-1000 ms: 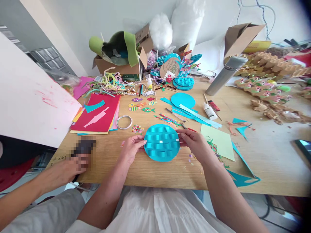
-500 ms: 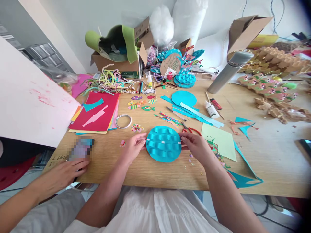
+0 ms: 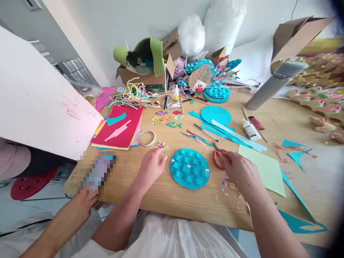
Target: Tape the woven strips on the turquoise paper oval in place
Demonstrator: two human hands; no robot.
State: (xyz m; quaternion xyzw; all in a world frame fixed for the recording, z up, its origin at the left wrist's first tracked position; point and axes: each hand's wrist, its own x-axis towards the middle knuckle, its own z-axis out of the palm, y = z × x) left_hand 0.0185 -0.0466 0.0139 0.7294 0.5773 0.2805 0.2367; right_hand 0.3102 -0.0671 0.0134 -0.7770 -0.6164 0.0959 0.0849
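A round blue paper disc with raised woven strips and small white marks lies flat on the table. My left hand is just left of it, fingers apart and holding nothing, near a small pile of colourful bits. To the right of the disc, my right hand has its fingers closed on the red-handled scissors, whose blades point up and left. Thin coloured paper strips lie just above the disc, beside a pen-like tool.
Red paper sheets, a tape roll and paper fish lie left and centre. Glue, a grey bottle and green paper are right. Another person's hand touches a blurred phone at left.
Both hands have let go of the blue disc, which now lies on the table. My right hand has moved right and taken hold of the scissors. The view has shifted.
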